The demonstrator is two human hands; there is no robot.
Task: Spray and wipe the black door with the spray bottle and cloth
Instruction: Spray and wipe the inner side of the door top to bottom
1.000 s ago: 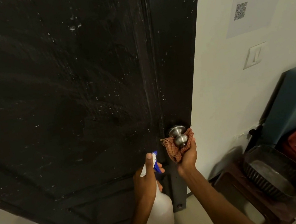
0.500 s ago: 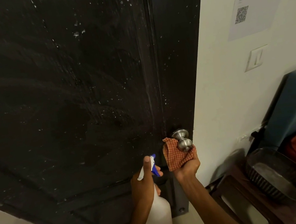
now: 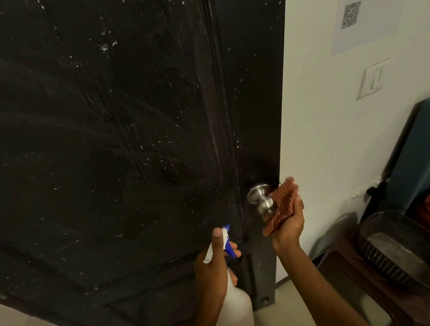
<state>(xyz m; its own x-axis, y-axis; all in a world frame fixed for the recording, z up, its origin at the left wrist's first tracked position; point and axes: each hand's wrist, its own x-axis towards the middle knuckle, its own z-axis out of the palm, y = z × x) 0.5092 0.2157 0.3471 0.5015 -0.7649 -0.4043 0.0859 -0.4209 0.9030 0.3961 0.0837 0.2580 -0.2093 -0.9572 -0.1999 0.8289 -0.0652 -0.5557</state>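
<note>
Now the right hand (image 3: 287, 224) has carried the orange checked cloth (image 3: 281, 206) round to the right side of the steel door knob (image 3: 262, 200). Half a second ago the cloth sat bunched on the knob's left, and a second ago it cupped the knob from below. So I judge the person is working round the knob, and the knob step looks close to done while the door panel still needs wiping.

Only the head view is given. Right of centre and low in the frame, the right hand's fingers are curled round the folded cloth, which touches the knob's side. Just left of it, at the bottom centre, the left hand (image 3: 218, 268) grips the neck of the white spray bottle (image 3: 234, 319). Its thumb lies up along the blue-and-white trigger head and the nozzle points toward the door. It has hardly shifted over the last second.

The black door (image 3: 93, 139) fills the left and centre of the frame. Pale arcing smears cross its panel, and white specks are scattered across it, thickest near the upper centre and along the edge strip above the knob. To my eye it is damp and streaked, not yet clean.
</note>
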